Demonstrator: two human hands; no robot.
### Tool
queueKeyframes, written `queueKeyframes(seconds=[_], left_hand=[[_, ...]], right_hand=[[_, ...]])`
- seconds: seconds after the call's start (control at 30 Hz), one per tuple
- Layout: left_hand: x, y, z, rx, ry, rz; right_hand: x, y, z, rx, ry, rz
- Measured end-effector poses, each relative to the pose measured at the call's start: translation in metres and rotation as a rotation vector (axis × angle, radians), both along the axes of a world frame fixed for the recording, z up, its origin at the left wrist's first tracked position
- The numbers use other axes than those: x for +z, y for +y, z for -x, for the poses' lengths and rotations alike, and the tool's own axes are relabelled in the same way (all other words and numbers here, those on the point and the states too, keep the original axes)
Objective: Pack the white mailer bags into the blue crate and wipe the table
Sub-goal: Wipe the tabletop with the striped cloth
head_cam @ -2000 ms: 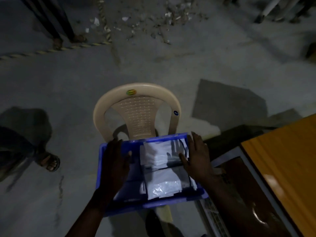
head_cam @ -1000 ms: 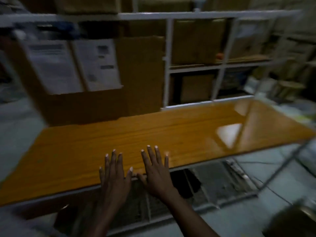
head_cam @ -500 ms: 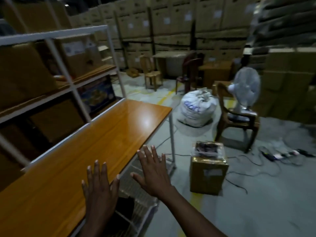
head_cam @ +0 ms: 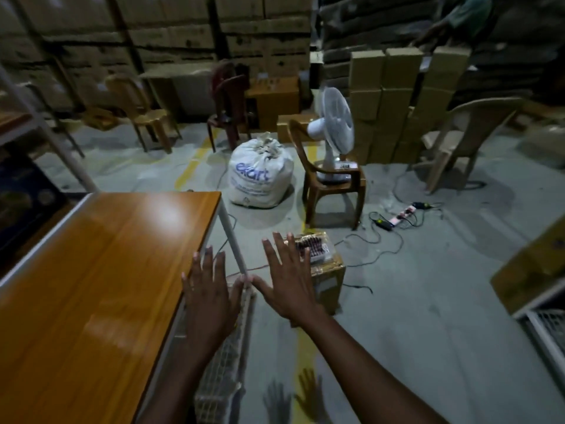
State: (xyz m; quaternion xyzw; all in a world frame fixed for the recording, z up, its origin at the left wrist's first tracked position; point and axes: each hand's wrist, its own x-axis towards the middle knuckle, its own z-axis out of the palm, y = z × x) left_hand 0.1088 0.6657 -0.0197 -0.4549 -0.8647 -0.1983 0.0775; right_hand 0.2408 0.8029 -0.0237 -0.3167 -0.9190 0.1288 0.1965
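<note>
While both arms reach forward from the bottom of the frame, the left hand (head_cam: 208,293) hangs palm down over the near right edge of the orange wooden counter (head_cam: 91,270), its fingers (head_cam: 209,262) spread and holding nothing, whether it touches the wood I cannot tell. Just right of it, the right hand (head_cam: 287,283) is raised over the floor, fingers (head_cam: 282,250) fanned wide and empty, its thumb near the counter's white metal leg (head_cam: 234,243). Neither the white mailer bags nor the blue crate shows anywhere in this view, and the counter top, filling the lower left of the frame, is glossy with a pale glare. Behind the right hand sits a small cardboard box (head_cam: 328,276) on the concrete floor, with a clear packet (head_cam: 312,244) on top. Further back, at centre frame, stands a tied white sack (head_cam: 260,179) with blue lettering, and beside it a brown plastic chair (head_cam: 333,185) carries a white fan (head_cam: 334,133). A power strip (head_cam: 403,214) with trailing cables lies on the floor to the right. A beige chair (head_cam: 464,133) stands at the right near stacked cartons (head_cam: 400,99), and more cartons line the dim back wall. Two hand shadows fall on the floor at the bottom centre.
</note>
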Motion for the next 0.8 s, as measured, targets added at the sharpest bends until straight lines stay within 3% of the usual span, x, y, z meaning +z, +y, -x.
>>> queueKeyframes(seconds=[0.37,0.6,0.8], left_hand=[[-0.058,0.129,0.047,-0.146,-0.115,0.127],[-0.110,0.230,0.080,-0.139,-0.143,0.318],[-0.156,0.317,0.107,-0.116,-0.175,0.417]], right_hand=[[-0.046,0.115,0.027,-0.181,-0.114,0.186],[-0.128,0.229,0.050,-0.242,-0.287,0.398],[-0.193,0.315,0.085,-0.195,-0.365,0.425]])
